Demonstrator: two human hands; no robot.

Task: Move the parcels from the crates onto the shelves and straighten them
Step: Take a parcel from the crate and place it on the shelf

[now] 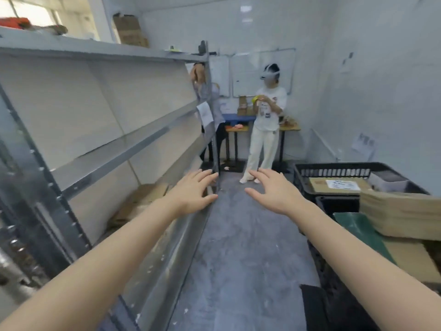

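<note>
Both my arms reach forward over the aisle. My left hand (pixel 194 191) hovers palm down with straight fingers beside the front edge of the metal shelving unit (pixel 114 151) on the left; it holds nothing. My right hand (pixel 274 191) is spread open above the floor, also holding nothing. A black crate (pixel 334 172) at the right holds a cardboard parcel with a white label (pixel 336 185) and a grey parcel (pixel 389 181). Nearer me on the right lie a stack of flat brown parcels (pixel 401 213) and a green parcel (pixel 358 229). Brown parcels (pixel 143 197) lie on the lowest shelf.
A person in white clothes with a headset (pixel 267 125) stands at the far end of the aisle by a small table (pixel 238 129). Cardboard boxes (pixel 130 32) sit on the top shelf. The grey floor (pixel 238 247) runs between shelving and crates. White walls enclose the room.
</note>
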